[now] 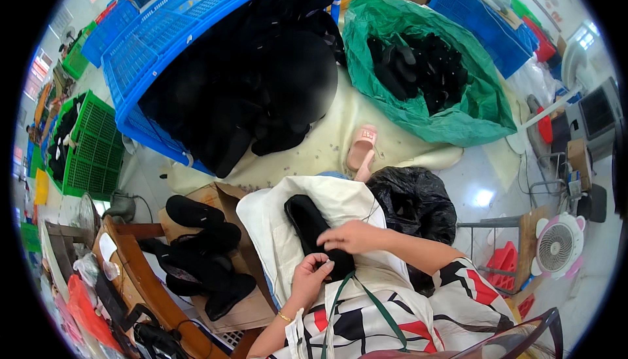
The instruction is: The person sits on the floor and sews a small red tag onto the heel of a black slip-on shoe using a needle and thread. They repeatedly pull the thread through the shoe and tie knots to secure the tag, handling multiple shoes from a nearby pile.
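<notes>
A black shoe lies toe away from me on a white cloth spread over my lap. At the shoe's near end, my left hand is closed, thumb and fingers pinching its edge. My right hand reaches across the shoe from the right, fingers bent and drawn together over it. Whatever sits between those fingertips is too small to make out. A green strap hangs over my patterned clothing just below the hands.
Left of my lap, several black shoes are piled over a cardboard box. Ahead are a blue crate heaped with black items and a green sack of shoes. A black plastic bag, a pink slipper and a fan stand nearby.
</notes>
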Demonstrator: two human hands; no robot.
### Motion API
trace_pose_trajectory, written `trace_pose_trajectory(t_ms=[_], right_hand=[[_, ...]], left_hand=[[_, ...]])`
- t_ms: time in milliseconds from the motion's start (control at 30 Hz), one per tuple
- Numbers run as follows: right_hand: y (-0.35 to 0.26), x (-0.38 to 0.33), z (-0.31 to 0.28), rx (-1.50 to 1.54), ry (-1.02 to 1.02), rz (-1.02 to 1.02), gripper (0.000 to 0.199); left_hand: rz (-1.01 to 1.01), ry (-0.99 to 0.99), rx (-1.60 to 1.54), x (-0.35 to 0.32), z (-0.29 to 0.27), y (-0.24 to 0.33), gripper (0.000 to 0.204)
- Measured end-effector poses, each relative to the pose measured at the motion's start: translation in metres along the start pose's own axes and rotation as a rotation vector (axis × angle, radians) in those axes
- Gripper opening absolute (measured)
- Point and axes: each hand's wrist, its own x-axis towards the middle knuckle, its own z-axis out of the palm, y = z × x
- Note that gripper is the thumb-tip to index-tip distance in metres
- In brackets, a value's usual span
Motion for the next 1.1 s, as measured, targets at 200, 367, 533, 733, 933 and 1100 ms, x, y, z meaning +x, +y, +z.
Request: trace_pose_trajectory(t_ms=[200, 367, 533, 733, 933, 1100], right_hand=[[0.005, 0.004, 0.029, 0.288, 0.156, -0.084, 0.008], [-0.011, -0.005, 0.070, 0.534, 0.040, 0.066, 0.010], [-0.006, -0.016, 0.042, 0.655, 0.357, 0.063, 0.014], [-0.044, -0.015, 0.035, -0.010, 0.306, -0.229, 0.011], [-0.048, -0.008, 0.052, -0.185, 0.433, -0.492, 0.008], [-0.086, -0.013, 0.036, 0.655, 0.375, -0.155, 0.009]], left_hand=[[0.058, -0.160, 0.041, -0.005, -0.021, 0.026, 0.013], [-0.026, -0.088, 0.563, -0.019, -0.036, 0.057, 0.012], [0.000, -0.009, 0.457, -0.017, -0.034, 0.035, 0.013], [0.112, 0.018, 0.468, -0.025, -0.029, 0.025, 0.015], [0.286, 0.049, 0.707, -0.024, -0.030, 0.020, 0.015], [0.315, -0.002, 0.771, -0.027, -0.029, 0.018, 0.016]])
